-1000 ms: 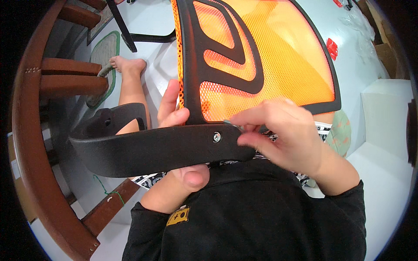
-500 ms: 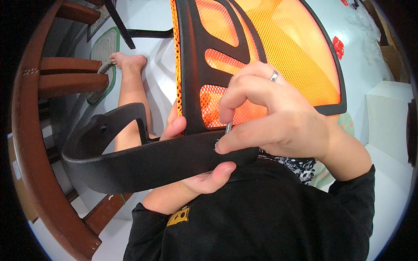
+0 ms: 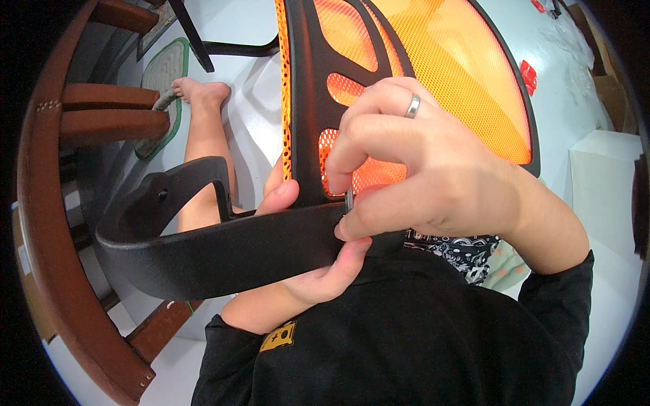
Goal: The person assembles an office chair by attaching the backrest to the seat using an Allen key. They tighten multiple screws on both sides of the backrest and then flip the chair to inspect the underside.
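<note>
A curved black chair armrest (image 3: 223, 260) lies across in front of me, its loop to the left. Its right end meets the black frame (image 3: 305, 101) of a chair back with orange mesh (image 3: 460, 81). My left hand (image 3: 325, 279) grips the armrest from below, thumb at its lower edge and a fingertip showing above. Over the armrest's right end, my right hand (image 3: 433, 169), with a ring on one finger, pinches a thin metal rod (image 3: 349, 201). Only a short piece of the rod shows; my fingers hide the rest and the spot it touches.
A brown wooden chair or bench frame (image 3: 44, 169) stands along the left side. My bare foot (image 3: 196, 91) rests by a green-edged mat (image 3: 166, 68). At the right are a white box (image 3: 602, 169), a red wrapper (image 3: 528, 78) and clear plastic (image 3: 569, 40).
My right hand has turned slightly and its fingertips have moved a little left with the rod. The chair back has shifted slightly right. My left hand keeps its hold on the armrest.
</note>
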A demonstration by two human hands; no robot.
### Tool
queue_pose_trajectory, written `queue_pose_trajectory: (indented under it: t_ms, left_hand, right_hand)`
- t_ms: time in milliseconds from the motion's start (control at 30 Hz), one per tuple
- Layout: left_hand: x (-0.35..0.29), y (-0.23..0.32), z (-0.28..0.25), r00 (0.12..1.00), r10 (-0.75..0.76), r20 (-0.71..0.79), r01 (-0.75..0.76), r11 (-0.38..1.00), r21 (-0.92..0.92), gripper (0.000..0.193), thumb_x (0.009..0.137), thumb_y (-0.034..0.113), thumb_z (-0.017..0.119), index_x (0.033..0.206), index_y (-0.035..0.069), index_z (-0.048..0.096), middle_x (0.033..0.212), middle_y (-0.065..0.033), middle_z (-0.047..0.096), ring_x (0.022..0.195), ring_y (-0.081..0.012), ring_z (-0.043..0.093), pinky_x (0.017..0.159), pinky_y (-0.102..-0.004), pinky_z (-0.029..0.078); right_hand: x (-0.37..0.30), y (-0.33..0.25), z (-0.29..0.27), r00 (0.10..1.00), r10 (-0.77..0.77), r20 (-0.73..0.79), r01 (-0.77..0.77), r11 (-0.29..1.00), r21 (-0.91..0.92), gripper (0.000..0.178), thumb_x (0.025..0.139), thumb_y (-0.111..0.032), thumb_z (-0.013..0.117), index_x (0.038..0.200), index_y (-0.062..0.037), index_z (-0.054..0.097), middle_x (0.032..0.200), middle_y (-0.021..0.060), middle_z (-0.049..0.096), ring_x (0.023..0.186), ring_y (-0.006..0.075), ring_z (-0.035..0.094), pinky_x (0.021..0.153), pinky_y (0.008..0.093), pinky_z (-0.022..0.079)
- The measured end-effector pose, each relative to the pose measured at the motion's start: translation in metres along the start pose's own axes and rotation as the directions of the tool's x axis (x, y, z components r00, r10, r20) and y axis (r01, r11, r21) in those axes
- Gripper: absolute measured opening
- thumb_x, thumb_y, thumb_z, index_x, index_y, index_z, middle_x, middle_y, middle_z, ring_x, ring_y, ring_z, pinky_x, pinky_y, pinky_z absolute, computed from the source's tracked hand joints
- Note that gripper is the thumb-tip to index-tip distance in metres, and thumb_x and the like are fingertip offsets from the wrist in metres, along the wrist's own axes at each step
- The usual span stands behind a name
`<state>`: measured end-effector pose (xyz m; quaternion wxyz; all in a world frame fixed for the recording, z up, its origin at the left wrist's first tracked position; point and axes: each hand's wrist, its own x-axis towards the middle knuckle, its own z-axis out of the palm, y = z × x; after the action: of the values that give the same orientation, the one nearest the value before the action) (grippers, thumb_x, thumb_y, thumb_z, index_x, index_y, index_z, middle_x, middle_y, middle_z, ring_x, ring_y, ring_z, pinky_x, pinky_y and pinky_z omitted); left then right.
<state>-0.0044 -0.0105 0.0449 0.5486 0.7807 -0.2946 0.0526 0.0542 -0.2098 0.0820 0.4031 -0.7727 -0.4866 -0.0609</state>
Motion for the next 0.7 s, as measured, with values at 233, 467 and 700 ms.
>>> queue_pose_trajectory:
  t_ms: [233, 467, 700]
  left_hand:
    - [-0.0043, -0.0013, 0.0022, 1.0, -0.011, -0.025, 0.011, 1.0, 0.018, 0.079, 0.078, 0.018, 0.069, 0.136, 0.004, 0.017, 0.126, -0.0156, 0.037, 0.116, -0.0244, 0.045, 0.1, -0.0379, 0.036]
    - [-0.0079, 0.0002, 0.0023, 1.0, -0.008, -0.011, 0.009, 0.999, 0.04, 0.078, 0.081, 0.02, 0.068, 0.137, 0.001, 0.016, 0.123, -0.0165, 0.038, 0.112, -0.0252, 0.047, 0.098, -0.0394, 0.038]
    - [-0.0075, 0.0038, 0.0021, 0.999, -0.03, -0.043, 0.032, 0.998, 0.045, 0.071, 0.079, 0.02, 0.067, 0.133, 0.003, 0.024, 0.12, -0.0129, 0.044, 0.111, -0.0232, 0.049, 0.098, -0.038, 0.037]
  right_hand:
    - [-0.0016, 0.0018, 0.0003, 0.998, -0.054, -0.023, 0.053, 0.998, -0.036, 0.013, 0.061, -0.018, 0.075, 0.072, -0.0172, 0.068, 0.085, -0.003, 0.056, 0.088, 0.0206, 0.052, 0.084, 0.0432, 0.04]
    - [-0.0067, 0.0006, 0.0029, 1.0, -0.013, -0.008, 0.013, 1.0, -0.001, 0.015, 0.062, -0.016, 0.075, 0.075, -0.0177, 0.069, 0.086, -0.0025, 0.054, 0.085, 0.0208, 0.053, 0.083, 0.0422, 0.039]
    - [-0.0091, 0.0019, 0.0014, 1.0, 0.0, 0.012, 0.0, 0.999, -0.032, 0.023, 0.066, -0.024, 0.077, 0.086, -0.018, 0.067, 0.091, -0.0005, 0.055, 0.084, 0.0199, 0.054, 0.081, 0.04, 0.04]
